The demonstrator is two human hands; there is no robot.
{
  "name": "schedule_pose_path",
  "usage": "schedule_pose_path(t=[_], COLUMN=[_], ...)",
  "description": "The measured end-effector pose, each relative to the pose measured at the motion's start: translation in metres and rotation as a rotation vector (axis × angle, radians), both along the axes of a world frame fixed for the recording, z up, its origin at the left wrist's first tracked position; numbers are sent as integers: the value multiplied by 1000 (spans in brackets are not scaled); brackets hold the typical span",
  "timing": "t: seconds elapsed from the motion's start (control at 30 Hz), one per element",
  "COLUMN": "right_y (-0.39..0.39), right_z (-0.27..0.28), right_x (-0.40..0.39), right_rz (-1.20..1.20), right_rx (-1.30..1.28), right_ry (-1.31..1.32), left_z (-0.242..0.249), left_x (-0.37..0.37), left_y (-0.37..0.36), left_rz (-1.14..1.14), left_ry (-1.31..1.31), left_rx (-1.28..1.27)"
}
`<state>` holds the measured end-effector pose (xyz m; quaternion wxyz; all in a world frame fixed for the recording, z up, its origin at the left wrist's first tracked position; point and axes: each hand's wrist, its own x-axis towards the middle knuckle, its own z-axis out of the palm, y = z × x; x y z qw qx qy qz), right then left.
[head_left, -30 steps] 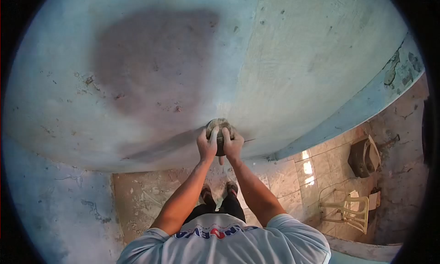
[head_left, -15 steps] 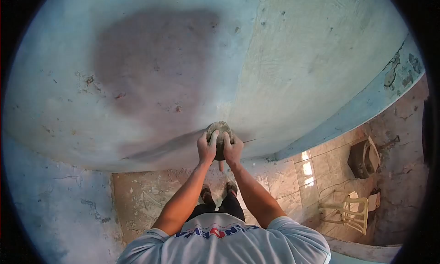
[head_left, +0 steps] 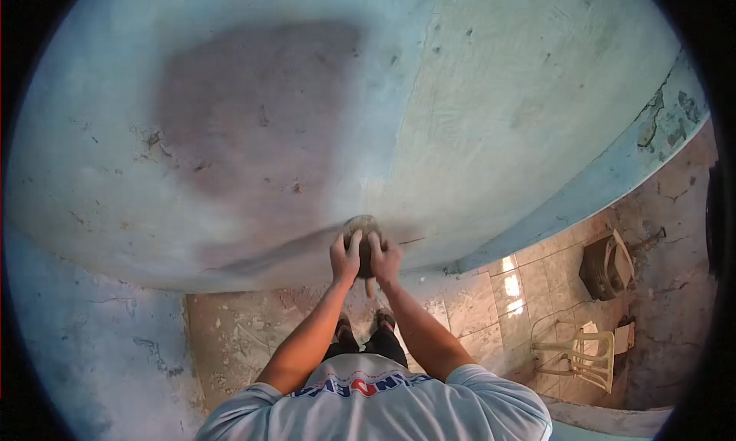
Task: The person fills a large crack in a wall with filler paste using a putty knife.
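Note:
A dark, rounded, dusty tool (head_left: 366,261) is held up against the wall in front of me; its exact kind does not show. A short, pale, handle-like end sticks out below it. My left hand (head_left: 346,259) grips its left side, with the thumb along the face toward me. On the other side my right hand (head_left: 385,259) holds it the same way, thumb also on the face. The fingers behind the tool are hidden. The painted wall (head_left: 475,134) is pale blue-green, with chips and a patch of shadow.
Below, my feet stand on a dusty tiled floor (head_left: 475,311). To the right are a pale plastic chair (head_left: 602,357) and a dark box-like object (head_left: 604,268). A blue side wall (head_left: 100,341) with peeling paint rises at the left.
Both hands and the tool have moved slightly down along the wall. The grip looks the same, and the view has shifted a little.

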<state>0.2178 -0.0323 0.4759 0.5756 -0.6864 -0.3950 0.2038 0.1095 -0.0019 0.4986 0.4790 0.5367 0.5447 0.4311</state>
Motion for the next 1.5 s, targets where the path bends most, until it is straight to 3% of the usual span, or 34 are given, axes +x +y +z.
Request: schedule_pose_path(t=[0.07,0.17,0.23,0.33,0.43,0.53,0.57,0.63,0.73,0.83,0.9,0.97,1.03,1.1,1.17,1.23,1.3,1.37,1.43,1.5], right_y=[-15,-13,13,18,-2,-18,-10,13,15,2,-14,-4,8,13,14,0,-11,-9,-5,22], right_z=[-28,-22,25,47,1,-27,-27,-7,74,34,-16,-17,31,66,78,52,0,9,38,79], right_x=[-5,-13,-8,-10,-8,-20,-15,-4,-17,-9,-14,-15,-13,-15,-20,-15,-13,-16,-18,-18], right_rz=[-12,6,54,38,5,-25,-14,6,16,20,-9,-6,10,22,0,-31,-47,-40,-31,-17], right_rx=[-114,-80,1,125,-71,-38,-51,-94,158,-27,-10,27,51,76,209,80,-44,-7,66,181], right_ry=[-7,108,177,186,-4,202,147,42,278,18,91,83,2,158,223,43,-44,-3,66,173], left_z=[-52,-42,7,37,-8,-40,-46,-3,51,17,-26,-45,17,48,47,36,-9,-14,15,66], left_x=[-5,-5,-6,-5,-8,-9,-8,-3,-5,-5,-11,-8,-8,-5,-6,-6,-13,-9,-5,-9], left_y=[-19,-7,17,16,-1,-4,-4,12,18,6,-2,-2,11,19,12,7,-7,-5,10,23], left_rz=[55,69,14,30,35,58,53,61,21,52,30,67,47,54,62,54,36,84,98,5], left_ry=[53,22,-67,-144,-52,47,64,-64,-165,-173,-2,29,-96,-141,-203,-183,-70,-22,-106,-99], left_rx=[-7,79,147,170,71,65,56,178,166,151,62,20,171,147,143,109,40,123,276,164])
